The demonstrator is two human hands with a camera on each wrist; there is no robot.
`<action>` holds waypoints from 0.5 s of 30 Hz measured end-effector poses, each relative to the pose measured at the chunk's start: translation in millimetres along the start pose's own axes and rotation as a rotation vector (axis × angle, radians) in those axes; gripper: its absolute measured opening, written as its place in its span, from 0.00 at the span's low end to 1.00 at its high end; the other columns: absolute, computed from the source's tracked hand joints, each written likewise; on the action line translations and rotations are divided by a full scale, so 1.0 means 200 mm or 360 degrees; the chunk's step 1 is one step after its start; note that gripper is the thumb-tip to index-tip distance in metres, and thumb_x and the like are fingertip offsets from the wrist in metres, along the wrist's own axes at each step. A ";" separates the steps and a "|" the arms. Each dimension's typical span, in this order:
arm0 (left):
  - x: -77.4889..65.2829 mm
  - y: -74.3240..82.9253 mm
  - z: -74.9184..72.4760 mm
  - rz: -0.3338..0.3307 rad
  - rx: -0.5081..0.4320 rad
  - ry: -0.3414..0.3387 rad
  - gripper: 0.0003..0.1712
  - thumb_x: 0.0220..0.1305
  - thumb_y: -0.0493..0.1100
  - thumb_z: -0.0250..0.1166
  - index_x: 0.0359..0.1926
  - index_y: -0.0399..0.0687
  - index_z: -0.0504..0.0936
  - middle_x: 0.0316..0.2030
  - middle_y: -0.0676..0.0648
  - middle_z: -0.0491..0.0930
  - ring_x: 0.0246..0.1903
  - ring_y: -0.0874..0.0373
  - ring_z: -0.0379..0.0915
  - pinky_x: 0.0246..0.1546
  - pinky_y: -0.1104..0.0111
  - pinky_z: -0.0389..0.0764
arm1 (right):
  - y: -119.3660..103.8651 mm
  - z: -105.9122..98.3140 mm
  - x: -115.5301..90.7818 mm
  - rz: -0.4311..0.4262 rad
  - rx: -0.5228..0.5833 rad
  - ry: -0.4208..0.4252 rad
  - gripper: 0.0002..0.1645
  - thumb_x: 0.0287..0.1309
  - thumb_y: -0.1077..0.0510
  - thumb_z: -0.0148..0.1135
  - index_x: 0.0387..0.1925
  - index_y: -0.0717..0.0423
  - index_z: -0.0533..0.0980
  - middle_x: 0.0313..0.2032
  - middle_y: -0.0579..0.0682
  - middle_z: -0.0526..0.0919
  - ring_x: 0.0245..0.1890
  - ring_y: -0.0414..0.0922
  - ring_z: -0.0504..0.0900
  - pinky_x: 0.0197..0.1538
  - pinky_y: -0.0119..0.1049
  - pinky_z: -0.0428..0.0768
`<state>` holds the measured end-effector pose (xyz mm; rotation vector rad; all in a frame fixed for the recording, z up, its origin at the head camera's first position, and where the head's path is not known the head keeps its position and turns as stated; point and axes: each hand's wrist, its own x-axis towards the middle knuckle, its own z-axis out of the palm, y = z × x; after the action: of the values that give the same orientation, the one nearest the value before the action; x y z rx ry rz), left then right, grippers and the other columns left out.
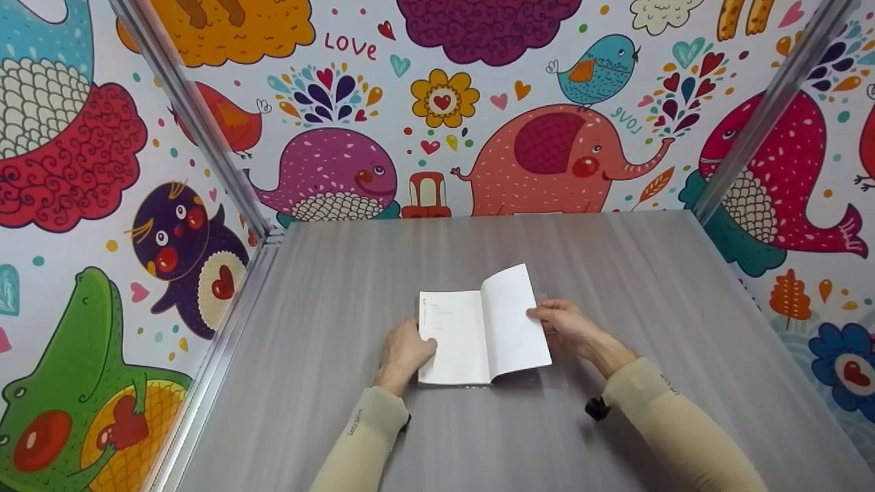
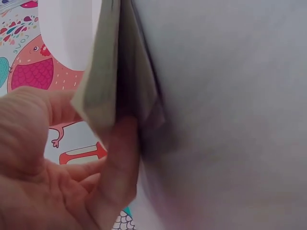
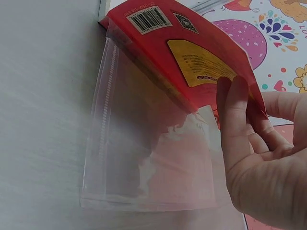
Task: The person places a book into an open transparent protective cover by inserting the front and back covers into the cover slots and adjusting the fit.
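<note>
Over the grey surface (image 1: 328, 410), an open paperback book (image 1: 451, 342) has the left hand (image 1: 405, 350) gripping its left edge and the right hand (image 1: 574, 328) pinching its red cover (image 3: 211, 43), whose slipping could crumple the clear plastic sleeve (image 3: 120, 158) below.

From above the near side of the grey, streaked table (image 1: 307, 424), the head view looks forward and down to its far edge and the white, cartoon-printed wall (image 1: 383, 147). The wrist views look closely past the left hand (image 2: 62, 177) and right hand (image 3: 273, 163) at the open, red-covered paper book (image 1: 452, 342), one facing its page edges (image 2: 101, 62), the other its barcoded cover (image 3: 192, 52); all three share book and wall.
</note>
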<state>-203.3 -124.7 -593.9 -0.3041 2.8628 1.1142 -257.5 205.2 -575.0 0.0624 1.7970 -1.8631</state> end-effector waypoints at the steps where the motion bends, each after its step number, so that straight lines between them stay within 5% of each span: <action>1: 0.00 0.01 0.00 -0.0003 0.0040 -0.0001 0.24 0.66 0.40 0.69 0.60 0.30 0.83 0.47 0.34 0.89 0.45 0.43 0.86 0.51 0.49 0.89 | 0.00 0.00 0.00 0.0001 -0.0003 -0.0001 0.06 0.81 0.59 0.62 0.46 0.56 0.83 0.34 0.44 0.94 0.35 0.40 0.94 0.43 0.39 0.93; 8: -0.01 0.04 -0.01 0.0042 0.0283 0.0074 0.11 0.65 0.40 0.69 0.43 0.37 0.87 0.29 0.43 0.84 0.26 0.52 0.75 0.26 0.62 0.73 | -0.02 0.01 -0.01 0.0017 0.0027 -0.0012 0.07 0.82 0.56 0.63 0.48 0.55 0.84 0.35 0.44 0.95 0.36 0.40 0.95 0.44 0.40 0.93; 11: -0.01 0.08 0.00 0.0147 0.0379 0.0184 0.14 0.68 0.44 0.72 0.44 0.36 0.89 0.33 0.41 0.87 0.31 0.48 0.82 0.31 0.57 0.81 | -0.03 0.02 -0.02 0.0044 0.0068 -0.0014 0.09 0.82 0.55 0.62 0.51 0.55 0.84 0.36 0.44 0.95 0.36 0.39 0.94 0.44 0.40 0.93; 15: -0.01 0.17 0.00 0.0302 0.0347 0.0283 0.24 0.71 0.50 0.73 0.59 0.36 0.89 0.49 0.35 0.90 0.48 0.38 0.88 0.51 0.45 0.88 | -0.04 0.02 -0.02 0.0043 0.0073 -0.0025 0.09 0.82 0.55 0.61 0.52 0.56 0.83 0.35 0.43 0.94 0.34 0.38 0.92 0.43 0.37 0.92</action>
<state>-207.4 -99.4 -571.4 -0.1276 3.1917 0.8237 -255.0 203.1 -566.2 0.0878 1.7348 -1.8807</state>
